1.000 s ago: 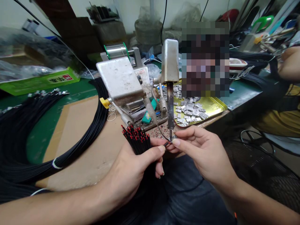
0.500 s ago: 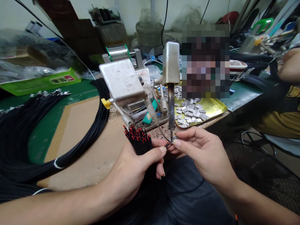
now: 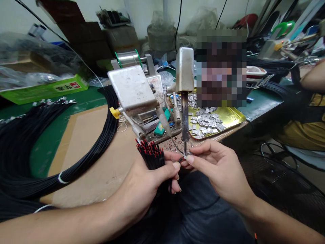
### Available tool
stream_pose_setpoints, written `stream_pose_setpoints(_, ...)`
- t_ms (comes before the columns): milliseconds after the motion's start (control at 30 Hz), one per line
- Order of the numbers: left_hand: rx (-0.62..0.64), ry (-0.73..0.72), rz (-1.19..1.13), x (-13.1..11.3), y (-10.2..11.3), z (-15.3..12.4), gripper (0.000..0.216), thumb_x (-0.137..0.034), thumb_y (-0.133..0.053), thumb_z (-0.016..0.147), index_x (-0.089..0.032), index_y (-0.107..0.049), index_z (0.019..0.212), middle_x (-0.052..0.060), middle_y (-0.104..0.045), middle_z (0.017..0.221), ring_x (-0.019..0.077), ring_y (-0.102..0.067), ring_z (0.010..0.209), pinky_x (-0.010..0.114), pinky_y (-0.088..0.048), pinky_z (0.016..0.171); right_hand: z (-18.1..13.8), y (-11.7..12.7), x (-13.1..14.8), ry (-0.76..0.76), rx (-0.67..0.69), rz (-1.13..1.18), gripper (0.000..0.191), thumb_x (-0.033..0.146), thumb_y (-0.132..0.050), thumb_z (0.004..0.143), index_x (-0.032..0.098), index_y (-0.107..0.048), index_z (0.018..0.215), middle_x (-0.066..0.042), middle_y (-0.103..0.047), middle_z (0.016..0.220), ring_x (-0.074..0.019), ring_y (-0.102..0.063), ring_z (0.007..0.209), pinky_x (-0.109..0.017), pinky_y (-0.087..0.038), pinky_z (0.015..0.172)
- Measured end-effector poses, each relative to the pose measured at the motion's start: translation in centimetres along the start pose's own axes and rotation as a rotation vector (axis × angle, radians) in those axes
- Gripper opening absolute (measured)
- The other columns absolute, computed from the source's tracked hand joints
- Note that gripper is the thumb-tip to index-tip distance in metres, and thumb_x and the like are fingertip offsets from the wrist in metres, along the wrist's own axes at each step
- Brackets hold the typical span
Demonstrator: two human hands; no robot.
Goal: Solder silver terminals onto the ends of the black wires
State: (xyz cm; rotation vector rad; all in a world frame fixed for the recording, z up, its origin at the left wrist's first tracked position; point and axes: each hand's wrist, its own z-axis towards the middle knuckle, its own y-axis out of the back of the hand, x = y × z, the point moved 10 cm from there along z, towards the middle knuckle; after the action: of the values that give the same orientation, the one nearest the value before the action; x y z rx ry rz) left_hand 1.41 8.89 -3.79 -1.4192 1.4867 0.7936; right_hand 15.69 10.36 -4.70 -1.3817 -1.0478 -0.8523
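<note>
A bundle of black cables (image 3: 152, 157) with red wire ends is gripped in my left hand (image 3: 154, 179). Between that hand's thumb and forefinger, one cable end points right, under the tip of a soldering iron (image 3: 185, 118). My right hand (image 3: 218, 166) pinches a small metal connector (image 3: 188, 154) at the same spot, mostly covered by the fingers. The iron hangs upright from a metal soldering machine (image 3: 134, 88), whose thin solder feed tube (image 3: 175, 144) ends close to the tip. A solder wire spool (image 3: 128, 58) sits on top behind.
A gold tray (image 3: 232, 117) holding many metal connectors (image 3: 207, 118) stands behind my right hand. Coiled black cables (image 3: 101, 142) lie left on cardboard (image 3: 78, 135). A green box (image 3: 45, 89) is at the back left. Another person's arm (image 3: 313, 76) shows at the right, near a fan (image 3: 274, 176).
Both hands stay almost in place; the fingers and connector shift very slightly under the iron tip. The view has moved a little.
</note>
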Motion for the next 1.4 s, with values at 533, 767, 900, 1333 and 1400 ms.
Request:
stream_pose_setpoints(533, 0.034, 0.027, -0.008, -0.1, -0.4, 0.0, 0.024, -0.023, -0.074, 0.077, -0.012, -0.064, 0.095, -0.001, -0.064, 0.061, 0.0136, -0.061, 0.052, 0.025, -0.05, 0.053, -0.5, 0.0, 0.9, 0.051, -0.044, 0.006, 0.021, 0.017, -0.088, 0.064, 0.018, -0.07, 0.075, -0.001, -0.075, 0.071, -0.0159, -0.073, 0.065, -0.023, -0.06, 0.065)
stream_pose_setpoints(767, 0.046, 0.012, 0.007, -0.1, -0.4, -0.1, 0.022, -0.025, -0.073, 0.078, -0.012, -0.066, 0.094, -0.001, -0.063, 0.059, 0.0135, -0.061, 0.051, 0.024, -0.049, 0.054, -0.6, 0.1, 1.0, 0.06, -0.05, 0.008, 0.02, 0.014, -0.087, 0.064, 0.019, -0.071, 0.074, 0.0, -0.075, 0.07, -0.0143, -0.073, 0.064, -0.02, -0.06, 0.065)
stream_pose_setpoints(900, 0.049, 0.005, 0.009, -0.2, -0.4, 0.0, 0.022, -0.025, -0.073, 0.078, -0.012, -0.066, 0.094, -0.001, -0.063, 0.059, 0.0134, -0.061, 0.052, 0.024, -0.049, 0.054, -0.6, 0.1, 1.1, 0.071, -0.055, 0.01, 0.021, 0.013, -0.088, 0.063, 0.019, -0.071, 0.074, 0.001, -0.075, 0.07, -0.0143, -0.073, 0.064, -0.02, -0.06, 0.064)
stream_pose_setpoints(1333, -0.002, 0.048, 0.012, 0.3, -0.1, -0.1, 0.025, -0.026, -0.075, 0.075, -0.012, -0.067, 0.094, -0.001, -0.064, 0.061, 0.0134, -0.061, 0.05, 0.023, -0.049, 0.052, -0.6, 0.2, 0.6, 0.067, -0.037, -0.103, 0.016, 0.021, -0.083, 0.069, 0.02, -0.069, 0.077, -0.002, -0.075, 0.074, -0.0197, -0.073, 0.07, -0.03, -0.06, 0.069)
stream_pose_setpoints(1400, 0.011, 0.042, 0.038, 0.1, -0.3, -0.1, 0.025, -0.028, -0.074, 0.076, -0.012, -0.068, 0.094, 0.0, -0.064, 0.059, 0.0137, -0.06, 0.05, 0.024, -0.048, 0.054, -0.6, 0.2, 0.9, 0.082, -0.034, -0.166, 0.016, 0.023, -0.082, 0.071, 0.02, -0.068, 0.079, -0.002, -0.074, 0.074, -0.0189, -0.071, 0.069, -0.03, -0.058, 0.066)
